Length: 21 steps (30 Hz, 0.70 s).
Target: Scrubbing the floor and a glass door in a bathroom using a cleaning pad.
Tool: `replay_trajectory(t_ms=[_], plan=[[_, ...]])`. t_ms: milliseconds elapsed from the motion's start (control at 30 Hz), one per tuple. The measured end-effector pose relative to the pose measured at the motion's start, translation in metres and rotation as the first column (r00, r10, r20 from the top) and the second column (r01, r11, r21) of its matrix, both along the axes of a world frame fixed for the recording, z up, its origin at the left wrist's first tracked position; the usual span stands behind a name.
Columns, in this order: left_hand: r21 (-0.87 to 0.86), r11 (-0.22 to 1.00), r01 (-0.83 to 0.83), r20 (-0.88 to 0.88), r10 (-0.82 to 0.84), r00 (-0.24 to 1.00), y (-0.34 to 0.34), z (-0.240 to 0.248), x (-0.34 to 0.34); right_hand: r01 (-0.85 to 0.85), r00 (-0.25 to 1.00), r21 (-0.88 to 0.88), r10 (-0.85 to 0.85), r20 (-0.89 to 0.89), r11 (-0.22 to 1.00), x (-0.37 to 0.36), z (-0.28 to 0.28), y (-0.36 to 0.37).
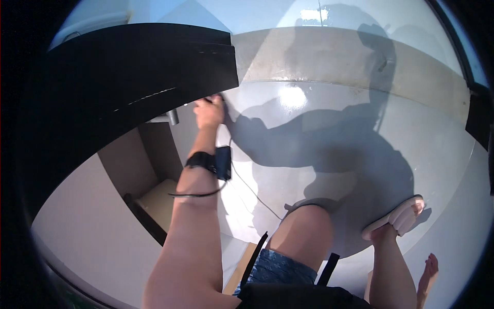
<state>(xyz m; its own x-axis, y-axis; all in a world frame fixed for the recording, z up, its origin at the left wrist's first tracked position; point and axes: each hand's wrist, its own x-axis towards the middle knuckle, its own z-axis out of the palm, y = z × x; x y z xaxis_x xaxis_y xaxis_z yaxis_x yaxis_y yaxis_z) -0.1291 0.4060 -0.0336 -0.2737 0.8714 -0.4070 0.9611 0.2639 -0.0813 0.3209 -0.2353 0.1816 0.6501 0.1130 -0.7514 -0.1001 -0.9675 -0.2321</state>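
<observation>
Knee [303, 232] is bending nearest, and the right hand [430, 268] is hanging at the lower right, its grip too small to tell. Farther out, the left hand [209, 113] is resting at the lower edge of the black counter [154, 62], near its corner and a grey pipe [173, 117]; its fingers are curling partly out of sight, so I cannot tell whether they are holding anything. The counter is looking heavy, stiff and smooth, probably best gripped under that edge.
</observation>
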Motion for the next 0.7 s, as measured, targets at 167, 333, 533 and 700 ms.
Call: replay_trajectory(t_ms=[167,333,533,700], plan=[[-0.116,0.993,-0.015,0.256,0.044,0.966,-0.058,0.022,0.055,0.014,1.0,0.117,-0.011,-0.026,0.993,0.005,-0.001,0.018],[-0.074,0.997,-0.026,0.215,0.042,0.976,-0.076,0.041,0.07,-0.01,0.999,0.076,0.006,0.049,0.997,0.005,-0.029,-0.026],[0.523,0.783,0.337,-0.011,-0.389,0.921,-0.078,0.004,0.055,0.053,0.999,0.033,-0.053,-0.004,0.998,-0.004,-0.019,-0.011],[0.454,0.857,0.245,-0.022,-0.264,0.964,-0.051,-0.011,0.038,0.069,0.998,0.027,-0.069,0.01,0.997,-0.001,-0.007,-0.008]])
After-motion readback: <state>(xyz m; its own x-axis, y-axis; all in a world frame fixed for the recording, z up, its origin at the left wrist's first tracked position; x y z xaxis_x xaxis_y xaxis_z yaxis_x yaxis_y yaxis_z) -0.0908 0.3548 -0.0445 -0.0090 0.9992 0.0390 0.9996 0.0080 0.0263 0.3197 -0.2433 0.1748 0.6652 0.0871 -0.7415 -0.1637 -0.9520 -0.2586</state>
